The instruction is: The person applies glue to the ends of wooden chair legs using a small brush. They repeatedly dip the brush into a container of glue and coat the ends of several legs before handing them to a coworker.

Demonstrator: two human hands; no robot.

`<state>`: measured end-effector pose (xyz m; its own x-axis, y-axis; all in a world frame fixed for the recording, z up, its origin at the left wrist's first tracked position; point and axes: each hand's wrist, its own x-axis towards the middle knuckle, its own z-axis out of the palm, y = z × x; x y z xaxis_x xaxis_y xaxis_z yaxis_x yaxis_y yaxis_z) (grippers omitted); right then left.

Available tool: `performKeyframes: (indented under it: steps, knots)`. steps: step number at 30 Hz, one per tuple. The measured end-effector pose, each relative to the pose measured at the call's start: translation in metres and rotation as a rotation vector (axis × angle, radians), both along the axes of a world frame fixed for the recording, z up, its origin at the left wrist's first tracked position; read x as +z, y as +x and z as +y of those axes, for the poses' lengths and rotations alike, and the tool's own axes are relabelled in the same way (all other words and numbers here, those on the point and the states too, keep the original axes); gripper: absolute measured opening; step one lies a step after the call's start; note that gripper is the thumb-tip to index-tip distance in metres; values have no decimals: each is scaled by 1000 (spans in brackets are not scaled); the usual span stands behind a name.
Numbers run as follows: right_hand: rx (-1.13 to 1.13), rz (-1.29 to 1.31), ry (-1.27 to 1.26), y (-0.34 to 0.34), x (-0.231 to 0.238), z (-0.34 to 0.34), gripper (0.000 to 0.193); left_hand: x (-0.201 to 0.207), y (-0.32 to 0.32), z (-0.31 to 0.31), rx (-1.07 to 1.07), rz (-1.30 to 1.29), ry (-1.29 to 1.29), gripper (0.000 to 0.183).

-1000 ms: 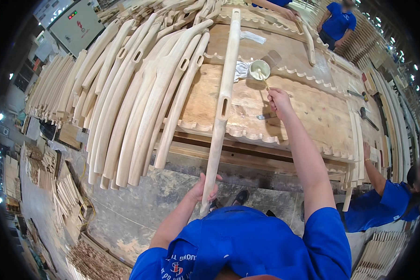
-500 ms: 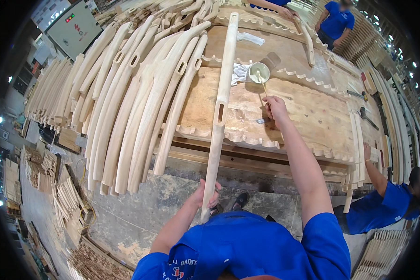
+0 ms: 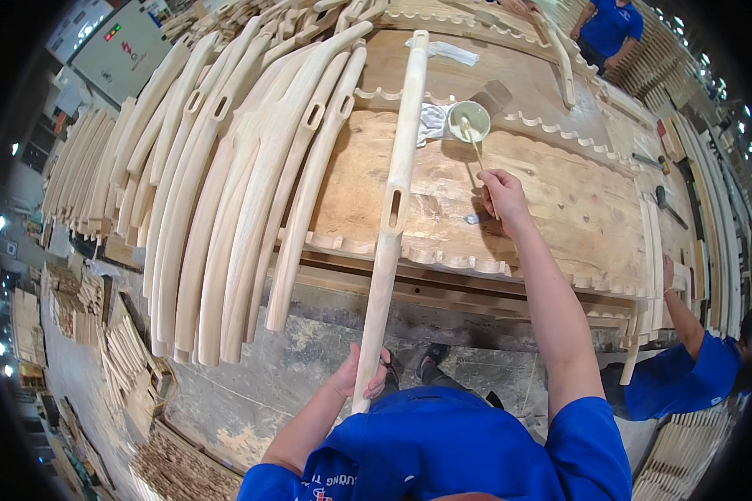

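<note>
My left hand is closed around the near end of a long pale wooden chair leg. The leg has an oval slot partway along and stretches away from me over the workbench. Between the fingers of my right hand is a thin stick. Its far end dips into a small round cup with pale, creamy stuff inside. Beside the cup lies a crumpled white cloth, partly behind the leg.
Many slotted wooden parts are piled on the left, overhanging the bench edge. Scalloped wooden strips run across the bench. A black-handled hammer lies at the right. Co-workers in blue stand at the right and far right.
The view has shifted slightly, and the bench things sit a little differently in it. Both hands keep their hold, and the stick stays in the cup. The far co-worker's arm has mostly left view.
</note>
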<state>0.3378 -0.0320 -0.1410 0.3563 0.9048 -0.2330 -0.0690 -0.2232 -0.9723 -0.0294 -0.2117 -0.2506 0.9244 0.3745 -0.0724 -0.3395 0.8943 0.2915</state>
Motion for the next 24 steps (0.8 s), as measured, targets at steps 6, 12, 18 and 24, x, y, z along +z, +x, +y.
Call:
performKeyframes:
  steps: [6,12,18,24]
  knots:
    - [1,87,-22,1,-1,-1,20,-15,2,4,8,-38,39,76]
    - [18,45,21,1,-2,0,18,-20,4,6,7,-48,65,75]
    - [8,34,24,2,-2,0,16,-24,3,7,23,56,120,77]
    - [-164,-300,303,3,-16,1,18,-18,2,8,22,126,132,79]
